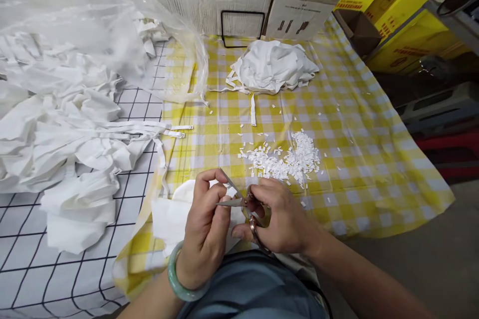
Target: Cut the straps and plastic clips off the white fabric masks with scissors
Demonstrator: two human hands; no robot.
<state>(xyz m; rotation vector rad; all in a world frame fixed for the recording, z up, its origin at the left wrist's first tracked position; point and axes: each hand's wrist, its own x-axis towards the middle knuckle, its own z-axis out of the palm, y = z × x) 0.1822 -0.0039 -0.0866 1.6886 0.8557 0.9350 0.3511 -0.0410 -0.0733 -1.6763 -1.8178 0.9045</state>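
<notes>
White cloth beneath left hand, scissors alongside

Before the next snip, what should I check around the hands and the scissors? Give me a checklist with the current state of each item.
1. Right hand gripping the metal scissors by their loops: ok.
2. Scissor blades open: ok.
3. Left hand fingertips clear of the blades: not ok, they sit right against them.
4. White fabric piece, held by the left hand, seated between the blades: cannot tell, the fingers hide it.
5. Heap of small white snippets lying beyond the hands on the yellow-and-white checked cloth: ok.
</notes>
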